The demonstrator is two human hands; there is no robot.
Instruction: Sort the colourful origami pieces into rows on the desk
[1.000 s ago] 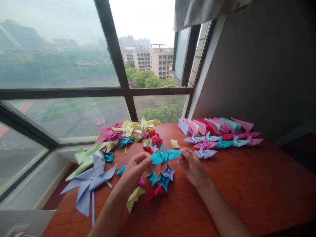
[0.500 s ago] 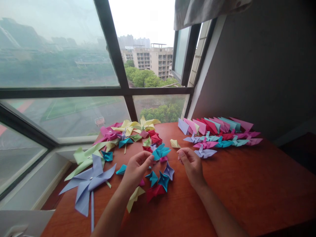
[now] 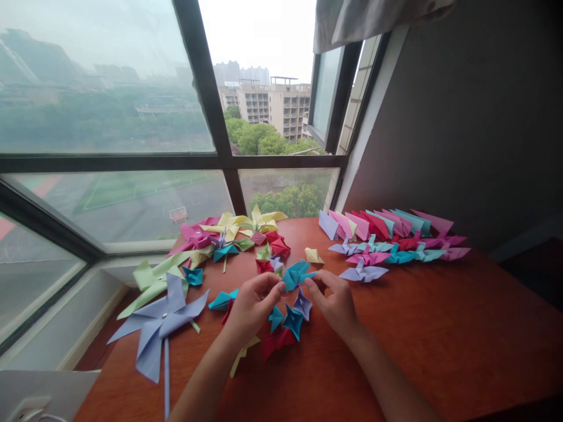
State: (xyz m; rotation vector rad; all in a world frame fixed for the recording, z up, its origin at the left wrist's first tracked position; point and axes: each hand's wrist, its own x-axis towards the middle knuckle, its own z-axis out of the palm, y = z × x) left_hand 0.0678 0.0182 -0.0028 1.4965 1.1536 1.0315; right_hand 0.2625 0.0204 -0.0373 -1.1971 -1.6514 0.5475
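Observation:
A blue paper crane (image 3: 295, 275) is held up between my two hands over the middle of the table. My left hand (image 3: 256, 300) pinches one end of it between thumb and fingers. On the other side, my right hand (image 3: 335, 298) grips its pointed right tip. Beneath and around them lie small folded paper pieces: a purple one (image 3: 302, 306), a dark blue star-like one (image 3: 293, 320) and a red one (image 3: 278, 343). My left hand and forearm partly cover a yellow folded piece (image 3: 241, 356) and some others.
Paper pinwheels, among them a large lavender one (image 3: 163, 319) and a green one (image 3: 155, 282), lie on the left of the wooden table (image 3: 422, 351). Rows of paper cranes (image 3: 364, 272) and folded paper planes (image 3: 387, 224) stand at the back right, below the window (image 3: 281, 117).
My right hand has moved left and taken hold of the crane's right tip. My left hand has shifted slightly right and down with the crane.

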